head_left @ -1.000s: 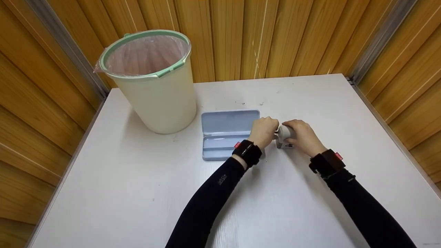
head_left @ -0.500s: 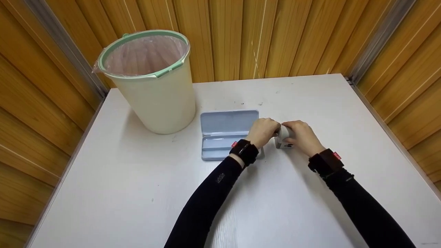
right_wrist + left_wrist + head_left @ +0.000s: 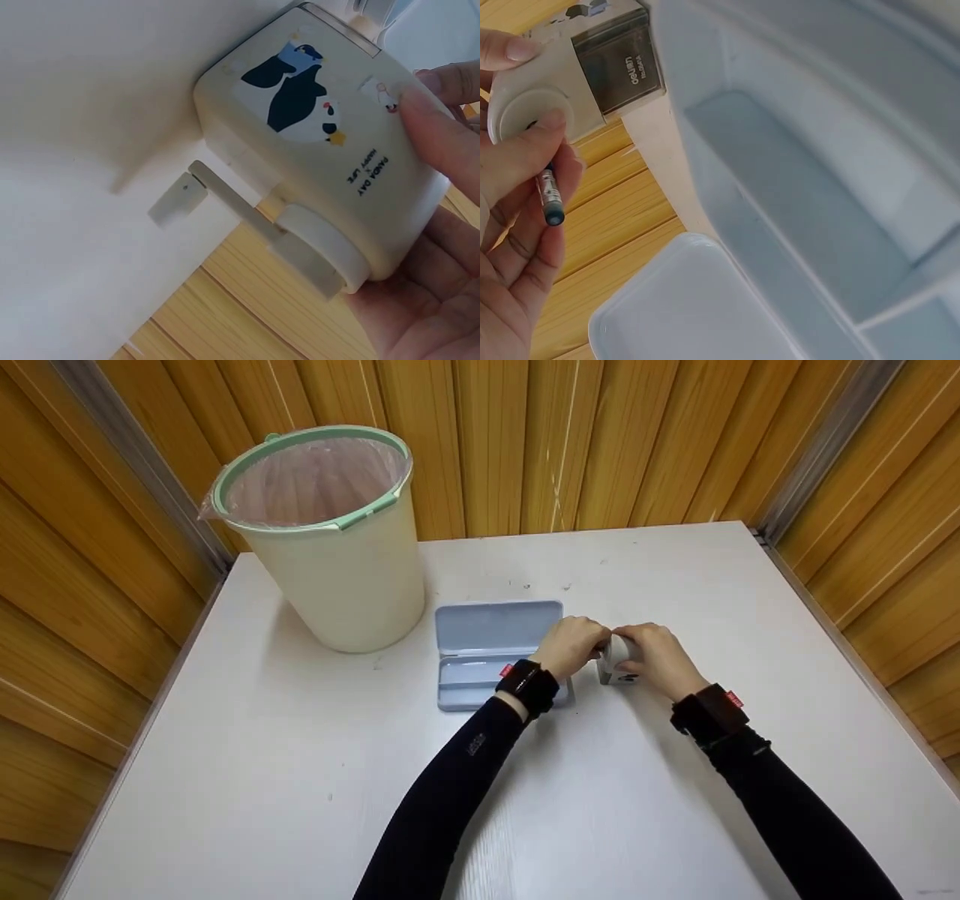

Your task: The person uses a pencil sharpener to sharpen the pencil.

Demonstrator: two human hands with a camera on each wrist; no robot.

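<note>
A cream desktop pencil sharpener with panda drawings stands upright on the table, to the right of the open pencil case. My right hand grips the sharpener's body from the right, thumb on the printed side. In the right wrist view its crank handle sticks out, untouched. On the other side, my left hand pinches a dark pencil at the sharpener's round face, with the blunt end sticking out past the fingers. The pencil's front end is hidden. A dark see-through shavings drawer shows below that face.
The light blue case lies with its lid back, a divider running along its tray. A large cream bin with a green rim and a clear liner stands at the back left. Wood-patterned walls enclose the white table.
My left hand has moved slightly right, closing up against the sharpener and covering the metal part that showed between them. My right hand keeps its grip on the sharpener.
</note>
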